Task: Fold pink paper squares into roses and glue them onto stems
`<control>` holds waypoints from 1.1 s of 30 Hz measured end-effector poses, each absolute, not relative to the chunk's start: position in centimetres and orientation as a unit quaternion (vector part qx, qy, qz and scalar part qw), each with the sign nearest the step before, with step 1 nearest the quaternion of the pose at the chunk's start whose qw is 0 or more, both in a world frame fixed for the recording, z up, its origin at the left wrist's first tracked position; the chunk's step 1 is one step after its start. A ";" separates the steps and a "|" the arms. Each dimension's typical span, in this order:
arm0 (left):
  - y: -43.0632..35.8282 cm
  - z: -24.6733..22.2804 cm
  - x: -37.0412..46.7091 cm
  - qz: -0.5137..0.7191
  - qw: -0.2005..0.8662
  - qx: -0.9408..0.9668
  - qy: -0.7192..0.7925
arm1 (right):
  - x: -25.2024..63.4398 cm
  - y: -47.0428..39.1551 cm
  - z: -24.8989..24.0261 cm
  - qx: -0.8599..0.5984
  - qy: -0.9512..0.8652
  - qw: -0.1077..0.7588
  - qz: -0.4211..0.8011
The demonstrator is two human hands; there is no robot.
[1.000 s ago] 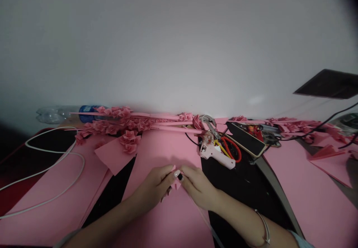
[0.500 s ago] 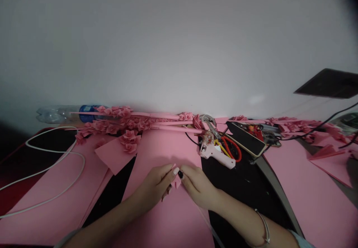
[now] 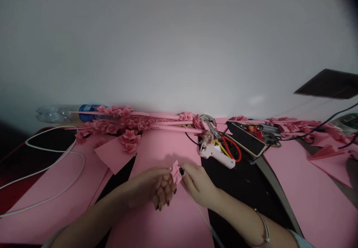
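Observation:
A small folded pink paper flower (image 3: 176, 172) with pointed petals is held between my hands, above a pink paper sheet (image 3: 165, 147). My right hand (image 3: 198, 184) pinches its right edge, the dark-nailed thumb lying on top. On the other side, my left hand (image 3: 155, 188) is rolled palm-up with its fingers curled. Its thumb and fingers grip the flower's left edge; the exact finger contact underneath is hidden.
Beyond my hands lie several paper flowers (image 3: 130, 140), a pink glue gun (image 3: 216, 154), orange-handled scissors (image 3: 233, 149) and a phone (image 3: 246, 138). A plastic bottle (image 3: 60, 113) rests by the wall. A white cable (image 3: 67, 199) loops at left; pink sheets (image 3: 313, 188) lie at right.
My left hand has rotated, turning its curled fingers and palm upward, and its thumb has moved to the left edge. More of the folded flower now shows. My right hand keeps its pinch.

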State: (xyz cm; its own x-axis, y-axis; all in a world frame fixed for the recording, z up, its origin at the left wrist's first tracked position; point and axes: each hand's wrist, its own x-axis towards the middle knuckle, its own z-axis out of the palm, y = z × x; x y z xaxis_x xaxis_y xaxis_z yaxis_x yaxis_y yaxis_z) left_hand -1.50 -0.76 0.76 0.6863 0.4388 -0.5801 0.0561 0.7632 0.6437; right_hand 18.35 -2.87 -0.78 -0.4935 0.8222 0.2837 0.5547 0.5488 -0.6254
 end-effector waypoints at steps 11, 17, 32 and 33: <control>-0.9 0.7 -1.3 0.186 0.836 0.338 0.390 | 18.4 -2.7 -0.4 -0.396 -0.832 0.290 0.259; -0.9 0.0 -0.6 0.189 0.817 0.356 0.413 | 18.4 -2.8 -0.5 -0.389 -0.837 0.286 0.258; -0.5 0.6 -0.7 0.204 0.750 0.522 0.351 | 18.3 -2.9 -0.2 -0.414 -0.812 0.286 0.295; -0.5 0.6 -0.8 0.208 0.747 0.525 0.350 | 18.3 -2.9 -0.2 -0.419 -0.811 0.290 0.289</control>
